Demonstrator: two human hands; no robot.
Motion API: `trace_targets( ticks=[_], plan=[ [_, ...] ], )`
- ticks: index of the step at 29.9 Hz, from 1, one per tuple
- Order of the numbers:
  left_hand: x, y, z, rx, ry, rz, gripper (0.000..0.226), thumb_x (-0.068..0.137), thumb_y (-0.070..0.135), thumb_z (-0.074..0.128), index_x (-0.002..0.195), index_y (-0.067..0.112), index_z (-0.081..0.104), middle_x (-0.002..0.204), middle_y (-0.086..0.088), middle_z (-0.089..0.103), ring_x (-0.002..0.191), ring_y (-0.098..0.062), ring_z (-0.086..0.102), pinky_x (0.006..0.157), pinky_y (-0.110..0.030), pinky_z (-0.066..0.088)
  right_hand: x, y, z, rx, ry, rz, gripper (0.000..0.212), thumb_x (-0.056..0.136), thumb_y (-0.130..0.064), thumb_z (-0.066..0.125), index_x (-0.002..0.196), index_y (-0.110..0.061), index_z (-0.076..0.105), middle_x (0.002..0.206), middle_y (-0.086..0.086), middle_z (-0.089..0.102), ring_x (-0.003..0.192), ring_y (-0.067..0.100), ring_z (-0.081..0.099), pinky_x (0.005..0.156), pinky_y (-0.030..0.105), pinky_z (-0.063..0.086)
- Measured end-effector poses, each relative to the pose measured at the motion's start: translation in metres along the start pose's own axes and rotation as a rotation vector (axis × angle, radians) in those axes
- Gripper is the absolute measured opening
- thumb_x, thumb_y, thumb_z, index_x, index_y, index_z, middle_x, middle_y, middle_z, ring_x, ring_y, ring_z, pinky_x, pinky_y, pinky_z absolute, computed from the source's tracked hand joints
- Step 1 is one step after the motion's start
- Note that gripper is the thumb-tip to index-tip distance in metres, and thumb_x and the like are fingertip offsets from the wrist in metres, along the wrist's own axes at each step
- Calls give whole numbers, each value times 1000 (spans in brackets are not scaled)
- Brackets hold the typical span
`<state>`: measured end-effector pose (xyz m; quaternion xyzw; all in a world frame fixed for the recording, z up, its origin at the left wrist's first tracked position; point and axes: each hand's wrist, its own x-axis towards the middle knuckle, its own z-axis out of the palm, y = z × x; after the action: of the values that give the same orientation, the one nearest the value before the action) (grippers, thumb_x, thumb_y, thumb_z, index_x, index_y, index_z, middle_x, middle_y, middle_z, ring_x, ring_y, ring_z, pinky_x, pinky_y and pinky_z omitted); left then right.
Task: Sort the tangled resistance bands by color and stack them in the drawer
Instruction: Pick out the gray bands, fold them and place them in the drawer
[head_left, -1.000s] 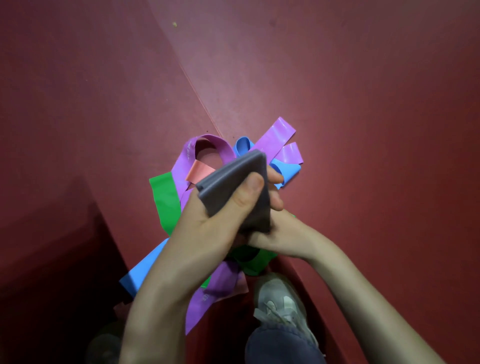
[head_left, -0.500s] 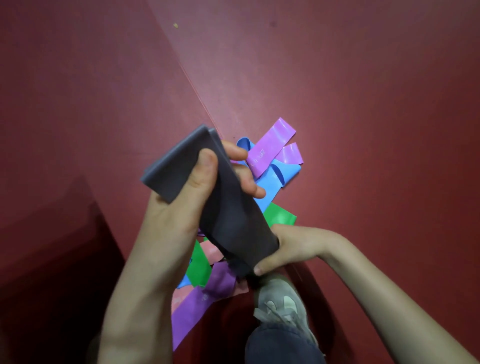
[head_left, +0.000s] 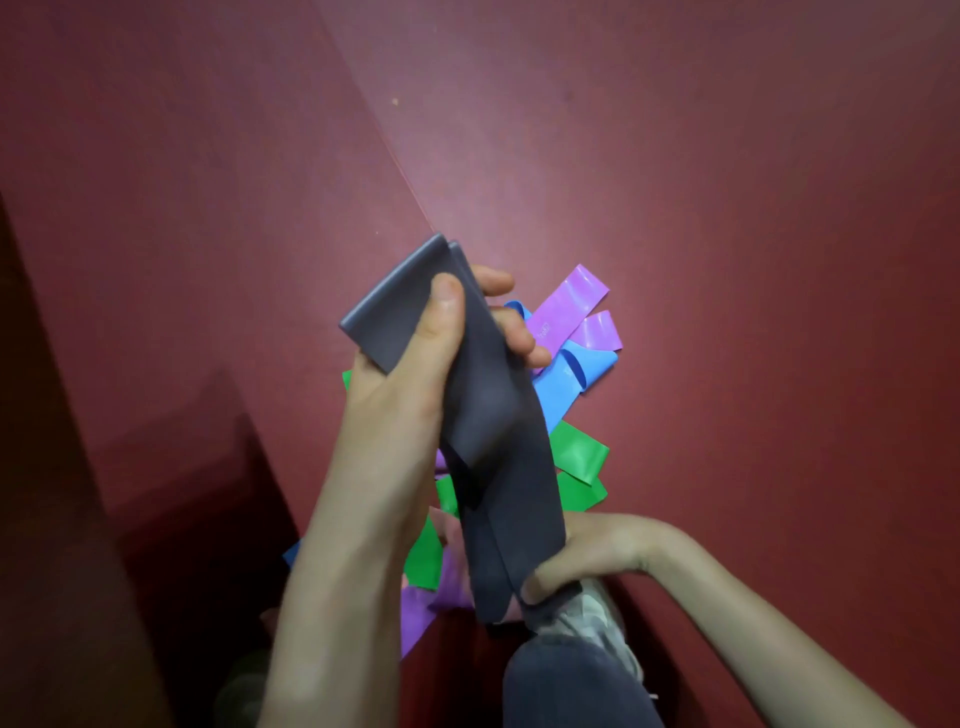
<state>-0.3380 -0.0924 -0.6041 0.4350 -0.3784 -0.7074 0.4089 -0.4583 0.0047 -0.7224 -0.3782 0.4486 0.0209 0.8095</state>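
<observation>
The grey band (head_left: 498, 441) is held up off the red floor (head_left: 727, 208), with the left hand (head_left: 410, 379) clenched on its folded top end and the right hand (head_left: 576, 558) pinching the bottom. I'd say one colour is being pulled free of the tangle. Next it needs flattening and setting aside, though no drawer is in sight. Underneath, the purple band (head_left: 569, 306), blue band (head_left: 569, 376) and green band (head_left: 579, 454) lie heaped and overlapping beside a shoe (head_left: 602, 618), and may snag.

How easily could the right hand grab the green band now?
Probably not yet: the right hand pinches the lower end of the grey band. The green band lies uncovered just beyond it, so letting go should suffice.
</observation>
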Motion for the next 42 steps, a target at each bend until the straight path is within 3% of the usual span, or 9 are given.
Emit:
trace_targets(
  ticks=[4, 7, 9, 14, 18, 23, 28, 37, 42],
  plan=[
    [-6, 32, 13, 35, -33, 32, 25, 84, 33, 42, 78, 19, 62, 56, 3, 62, 60, -16, 62, 62, -24, 52, -19, -17, 7, 35, -1, -34, 39, 73, -7, 68, 107, 9, 59, 91, 1, 69, 79, 2, 59, 86, 28, 48],
    [-17, 62, 26, 36, -93, 70, 24, 84, 31, 42, 78, 18, 61, 55, 3, 62, 58, -14, 62, 60, -23, 52, -35, -38, 13, -28, 73, -115, 40, 81, 1, 62, 117, 12, 51, 121, 27, 58, 101, 17, 54, 98, 40, 43],
    [-25, 81, 35, 52, -128, 107, 23, 84, 30, 42, 78, 18, 61, 56, 3, 61, 59, -14, 62, 62, -24, 53, -41, -46, 16, -84, 137, -143, 41, 85, -7, 59, 120, 10, 49, 125, 26, 56, 111, 25, 54, 103, 43, 40],
    [-51, 130, 60, 96, -238, 206, 22, 83, 30, 43, 77, 23, 63, 59, 3, 62, 64, -13, 62, 64, -25, 52, -65, -64, 27, -51, 483, -208, 26, 92, -13, 52, 115, -2, 58, 123, 20, 59, 112, 22, 56, 102, 44, 40],
    [-70, 157, 71, 58, -294, 221, 24, 84, 31, 42, 79, 21, 63, 60, 2, 62, 63, -15, 63, 61, -26, 54, -90, -78, 27, 108, 596, -252, 37, 73, -20, 66, 109, -10, 62, 118, 13, 64, 105, 11, 55, 103, 43, 41],
    [-85, 187, 71, -31, -165, 252, 26, 83, 35, 43, 81, 17, 61, 59, 2, 62, 61, -17, 63, 68, -29, 53, -116, -90, 44, 281, 468, -243, 35, 72, 8, 51, 106, 7, 56, 74, 6, 63, 64, 7, 64, 66, 22, 53],
    [-102, 211, 60, -62, -114, 260, 26, 82, 37, 44, 82, 16, 61, 60, 1, 62, 62, -18, 64, 69, -29, 55, -145, -101, 67, 344, 226, -353, 46, 58, 0, 44, 102, -5, 57, 92, 13, 65, 83, 21, 68, 80, 27, 54],
    [-141, 248, 45, -14, -72, 311, 26, 91, 33, 41, 85, 15, 58, 60, 3, 62, 62, -17, 64, 70, -30, 55, -178, -122, 97, 276, 36, -237, 43, 58, -20, 60, 98, -5, 54, 74, 2, 69, 66, 16, 67, 72, 31, 56],
    [-159, 270, 26, -10, -28, 320, 28, 93, 33, 37, 85, 16, 58, 60, 4, 62, 61, -15, 65, 69, -29, 55, -185, -136, 109, 191, 37, -223, 65, 48, -48, 84, 94, -11, 57, 73, -3, 68, 68, 15, 60, 67, 23, 53]
  ],
)
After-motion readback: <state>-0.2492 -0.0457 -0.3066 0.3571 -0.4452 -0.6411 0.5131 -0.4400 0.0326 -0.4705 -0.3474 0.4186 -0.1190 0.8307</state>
